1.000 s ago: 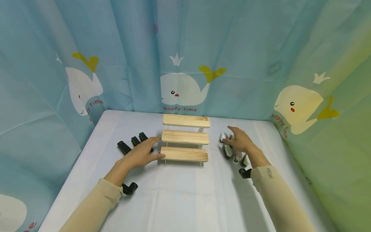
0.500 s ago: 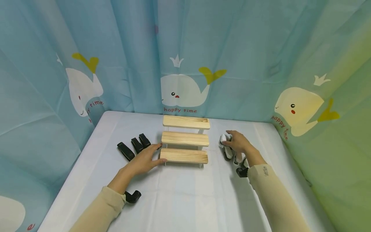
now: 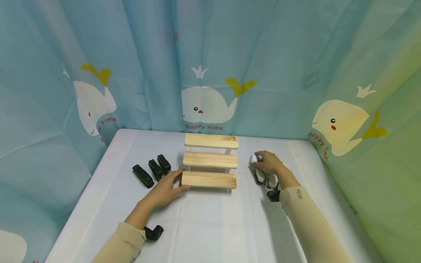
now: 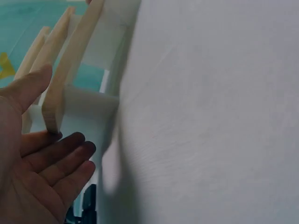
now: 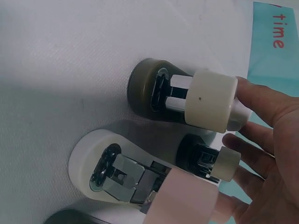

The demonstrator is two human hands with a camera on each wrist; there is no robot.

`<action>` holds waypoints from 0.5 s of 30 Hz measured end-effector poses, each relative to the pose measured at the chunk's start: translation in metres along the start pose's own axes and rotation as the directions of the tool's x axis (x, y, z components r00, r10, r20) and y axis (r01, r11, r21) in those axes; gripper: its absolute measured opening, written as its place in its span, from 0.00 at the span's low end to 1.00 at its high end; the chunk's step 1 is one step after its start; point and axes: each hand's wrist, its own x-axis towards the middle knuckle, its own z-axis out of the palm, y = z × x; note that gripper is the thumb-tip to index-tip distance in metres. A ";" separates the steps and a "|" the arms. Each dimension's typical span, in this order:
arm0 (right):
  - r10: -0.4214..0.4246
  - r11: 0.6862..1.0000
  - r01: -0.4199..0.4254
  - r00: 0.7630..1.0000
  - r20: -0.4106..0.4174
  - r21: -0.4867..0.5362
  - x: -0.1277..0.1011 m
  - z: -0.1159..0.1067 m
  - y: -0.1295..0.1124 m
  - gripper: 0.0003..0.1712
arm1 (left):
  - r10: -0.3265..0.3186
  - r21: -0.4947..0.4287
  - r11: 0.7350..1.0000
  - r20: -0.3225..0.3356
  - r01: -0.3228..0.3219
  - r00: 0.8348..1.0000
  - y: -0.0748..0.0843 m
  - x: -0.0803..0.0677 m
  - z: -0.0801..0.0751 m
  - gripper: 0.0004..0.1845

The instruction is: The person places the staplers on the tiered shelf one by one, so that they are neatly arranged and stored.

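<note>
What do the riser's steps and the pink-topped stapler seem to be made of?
Riser steps: pale wood, smooth and low-sheen; grain streaks show. Pink-topped stapler: likely matte plastic, evenly coloured; its mechanism looks like metal, given the grey sheen.

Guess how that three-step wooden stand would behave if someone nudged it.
The stand would likely stay stiff, its boards looking solid and straight. It may slide before tipping, since the boards are spread from front to back.

Head view: right hand (image 3: 269,163) hides part of white stapler (image 3: 253,159); both sleeves (image 3: 315,223) cut at bottom. Right wrist view: dark stapler (image 5: 72,217) mostly out of frame.
</note>
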 end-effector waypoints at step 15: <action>0.025 1.000 -0.026 0.999 0.034 0.011 0.004 0.003 -0.002 0.42 | -0.009 -0.180 0.984 -0.091 -0.008 0.996 -0.015 0.001 0.021 0.37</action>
